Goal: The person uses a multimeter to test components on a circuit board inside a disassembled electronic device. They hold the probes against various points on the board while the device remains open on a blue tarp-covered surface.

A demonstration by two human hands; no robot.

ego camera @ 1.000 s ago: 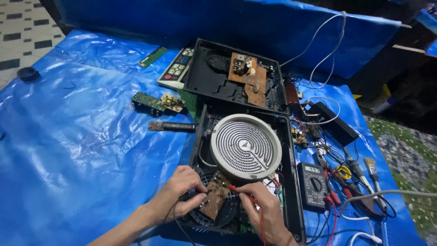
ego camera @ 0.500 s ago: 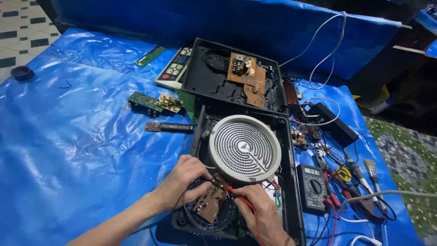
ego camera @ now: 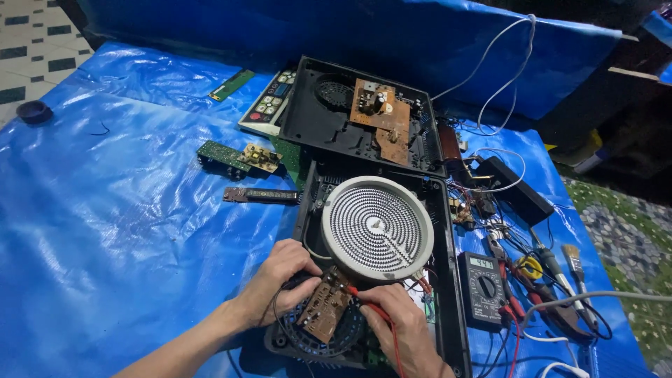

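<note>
Black plastic casing (ego camera: 448, 280) holds a ribbed round heating coil (ego camera: 376, 227).
Your left hand (ego camera: 276, 280) grips a black probe; your right hand (ego camera: 399, 325) pinches the red probe (ego camera: 364, 302) on the brown board (ego camera: 323, 313).

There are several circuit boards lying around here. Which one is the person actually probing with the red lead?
The small brown board over the black fan, between the left hand and right hand. The other boards lie untouched farther up the blue tarp.

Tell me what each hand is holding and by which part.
The right hand pinches a red meter probe along its shaft, tip on the brown circuit board. The left hand grips a black probe near that board.
</note>
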